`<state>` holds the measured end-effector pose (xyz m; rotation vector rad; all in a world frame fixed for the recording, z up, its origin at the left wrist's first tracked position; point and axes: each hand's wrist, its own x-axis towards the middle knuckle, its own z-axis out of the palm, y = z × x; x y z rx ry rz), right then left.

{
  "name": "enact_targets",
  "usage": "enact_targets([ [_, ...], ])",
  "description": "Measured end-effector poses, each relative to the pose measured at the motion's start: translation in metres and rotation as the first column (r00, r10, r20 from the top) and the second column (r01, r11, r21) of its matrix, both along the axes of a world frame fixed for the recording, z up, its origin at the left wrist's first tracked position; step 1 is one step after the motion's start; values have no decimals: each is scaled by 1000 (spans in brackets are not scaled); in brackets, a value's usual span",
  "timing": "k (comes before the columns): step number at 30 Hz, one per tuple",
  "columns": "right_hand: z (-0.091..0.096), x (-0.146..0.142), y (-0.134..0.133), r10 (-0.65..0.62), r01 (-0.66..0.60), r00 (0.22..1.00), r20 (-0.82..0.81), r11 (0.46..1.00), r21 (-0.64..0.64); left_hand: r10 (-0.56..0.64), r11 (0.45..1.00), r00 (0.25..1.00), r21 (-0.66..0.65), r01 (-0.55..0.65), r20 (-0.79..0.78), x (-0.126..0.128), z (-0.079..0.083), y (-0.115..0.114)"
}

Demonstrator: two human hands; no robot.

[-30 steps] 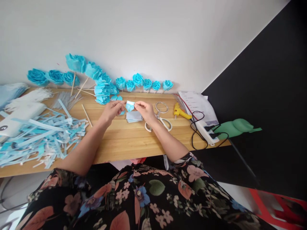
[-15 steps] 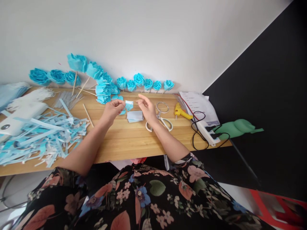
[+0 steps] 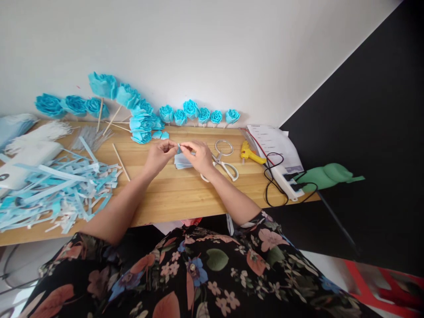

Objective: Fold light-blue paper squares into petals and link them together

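Note:
Between the fingertips of both hands is a small light blue paper piece [image 3: 179, 148], mostly covered by the fingers. My left hand [image 3: 160, 155] pinches it from the left, and my right hand [image 3: 198, 157] pinches it from the right. Just below the fingers lies a stack of pale blue paper pieces [image 3: 183, 162], partly hidden by my right hand. Blue cut petals [image 3: 160, 134] rest on the table behind my left hand. White-handled scissors [image 3: 229, 170] lie open beside my right hand, one handle partly behind the wrist.
Blue paper roses [image 3: 141, 128] on sticks line the wall. A heap of paper strips [image 3: 69, 185] covers the table's left side, near a loose stick [image 3: 121, 161]. On the right are a yellow glue gun [image 3: 251, 154], papers [image 3: 276, 143], a power strip [image 3: 287, 184] and a green object [image 3: 326, 176].
My right hand has moved left and closed on the paper piece, so both hands now meet at it. The piece, flat and visible before, is now mostly covered. The view has shifted slightly.

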<state>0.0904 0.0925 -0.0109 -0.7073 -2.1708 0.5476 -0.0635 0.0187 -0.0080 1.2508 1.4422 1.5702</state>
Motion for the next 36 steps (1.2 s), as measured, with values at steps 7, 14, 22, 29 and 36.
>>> enact_targets([
  [7,0,-1,-1,12,-13,999,-34,1000,-23,-10,1000,999,12,11,-49,-1,-5,1],
  [14,2,2,-1,52,-53,998,-29,997,-47,-9,1000,999,2,9,-43,-1,-3,0],
  [22,2,1,-3,39,-42,998,-50,997,-67,-36,999,999,3,36,15,1,0,0],
  [29,1,7,15,-180,119,960,-214,956,-267,50,995,984,-89,-36,168,-3,-2,3],
  [36,51,-24,14,-107,76,963,-246,988,-132,84,995,935,-82,-59,345,-6,-8,6],
])
